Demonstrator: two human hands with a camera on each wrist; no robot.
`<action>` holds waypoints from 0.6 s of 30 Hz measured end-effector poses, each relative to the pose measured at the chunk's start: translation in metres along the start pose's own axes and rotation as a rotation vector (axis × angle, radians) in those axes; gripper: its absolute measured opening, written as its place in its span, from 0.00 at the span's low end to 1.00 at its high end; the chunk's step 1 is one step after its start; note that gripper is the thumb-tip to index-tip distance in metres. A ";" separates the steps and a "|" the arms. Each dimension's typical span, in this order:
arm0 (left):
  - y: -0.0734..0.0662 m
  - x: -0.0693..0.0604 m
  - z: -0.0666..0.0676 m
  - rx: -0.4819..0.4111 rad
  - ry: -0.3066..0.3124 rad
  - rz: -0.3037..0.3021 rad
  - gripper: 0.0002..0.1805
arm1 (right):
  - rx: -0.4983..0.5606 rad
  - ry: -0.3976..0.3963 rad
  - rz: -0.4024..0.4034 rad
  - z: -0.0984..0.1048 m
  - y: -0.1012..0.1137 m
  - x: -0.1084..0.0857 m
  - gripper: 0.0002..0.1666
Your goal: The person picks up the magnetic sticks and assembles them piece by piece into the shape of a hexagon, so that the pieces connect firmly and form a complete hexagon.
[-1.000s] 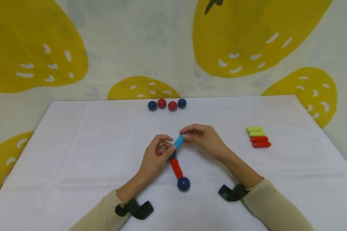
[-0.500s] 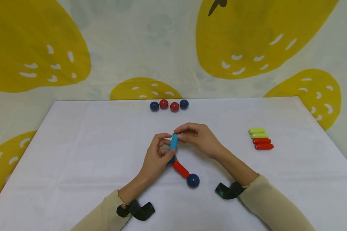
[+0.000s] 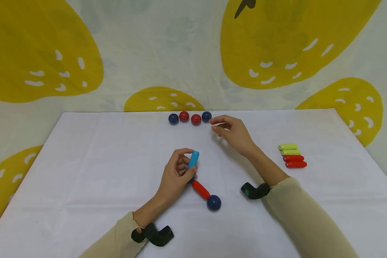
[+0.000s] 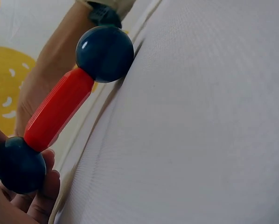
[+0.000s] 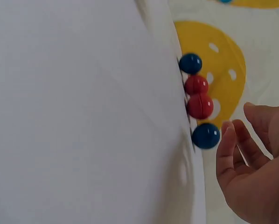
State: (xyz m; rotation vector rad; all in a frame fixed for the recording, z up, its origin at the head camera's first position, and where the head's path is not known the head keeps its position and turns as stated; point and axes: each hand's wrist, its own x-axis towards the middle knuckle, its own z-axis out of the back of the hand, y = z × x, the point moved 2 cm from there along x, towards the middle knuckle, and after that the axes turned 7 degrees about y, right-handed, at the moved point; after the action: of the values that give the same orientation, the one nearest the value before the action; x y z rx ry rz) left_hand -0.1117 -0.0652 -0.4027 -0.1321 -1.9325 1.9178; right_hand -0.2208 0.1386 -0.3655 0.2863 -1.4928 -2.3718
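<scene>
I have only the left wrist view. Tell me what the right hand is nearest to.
Observer: The right hand is nearest to the dark blue ball at the right end of the row of balls.
Operator: Report whether it has hold of that ball.
Observer: It does not: the right wrist view shows the hand open beside it, though I can't tell whether a fingertip touches.
Operator: Now give me the loose rods.
Observer: Four lie side by side on the right of the table: two yellow-green rods and two red rods.
</scene>
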 end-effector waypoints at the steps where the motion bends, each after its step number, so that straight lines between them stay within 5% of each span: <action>1: 0.000 0.000 0.000 0.009 -0.002 -0.001 0.25 | -0.014 -0.018 -0.007 0.003 -0.001 0.004 0.17; 6: 0.002 -0.001 0.000 0.043 -0.010 -0.007 0.25 | -0.046 -0.053 -0.063 0.008 -0.007 0.019 0.20; 13: -0.024 -0.002 -0.005 0.053 -0.010 0.006 0.23 | -0.094 -0.052 -0.096 0.002 -0.018 0.032 0.23; 18: -0.022 -0.003 -0.005 0.048 -0.004 -0.009 0.23 | -0.160 -0.030 -0.078 -0.005 -0.022 0.039 0.26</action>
State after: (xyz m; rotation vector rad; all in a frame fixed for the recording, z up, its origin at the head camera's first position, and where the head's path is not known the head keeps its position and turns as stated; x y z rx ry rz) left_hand -0.1027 -0.0631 -0.3819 -0.1054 -1.8846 1.9589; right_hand -0.2589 0.1289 -0.3870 0.2753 -1.3176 -2.5500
